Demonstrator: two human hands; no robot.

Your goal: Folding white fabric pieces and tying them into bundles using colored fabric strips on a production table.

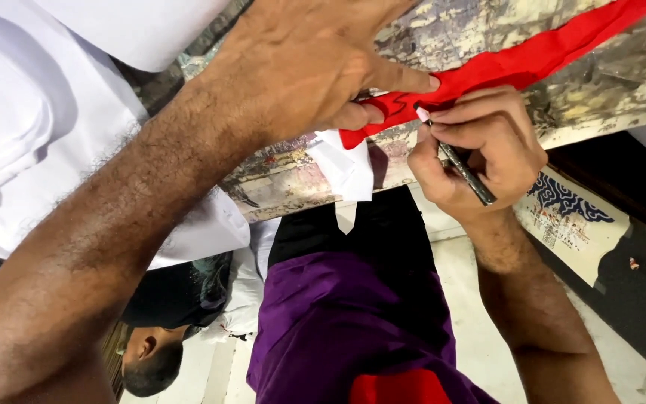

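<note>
Across the top of the frame, my left hand (304, 63) presses flat, fingers spread, on the red cloth (532, 56) lying on the worn table (600, 93). My right hand (476, 150), closed around a dark pen (466, 173), marks the cloth's edge; continuing, I judge, calls for steady pressure.

Work surface: my bench top (607, 82), old, w/ flaked cream and grey paint, patchy all over, edge worn. On it: red cloth strip (540, 52), wrinkled, running diagonally from the upper right down toward the front edge, end lying flat near the edge. Also white cloth piece (345, 168), folded, at the front edge, touching the red end, partly hanging over.
</note>
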